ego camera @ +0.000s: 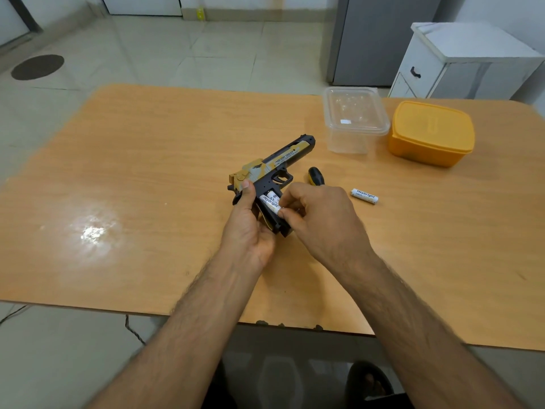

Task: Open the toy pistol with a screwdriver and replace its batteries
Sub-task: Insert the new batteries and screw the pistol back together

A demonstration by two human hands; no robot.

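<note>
With your left hand [250,219] gripping the toy pistol [272,169] above the table [147,178] and your right hand [315,214] pinching a battery [269,203] into its open grip, a slip could pop it loose or seat it backwards.

I seem to be in a plain home room: a tiled floor [206,54], a wooden table [147,172], plastic food boxes [430,134] at its far right corner, a white cabinet [460,63] behind.
</note>
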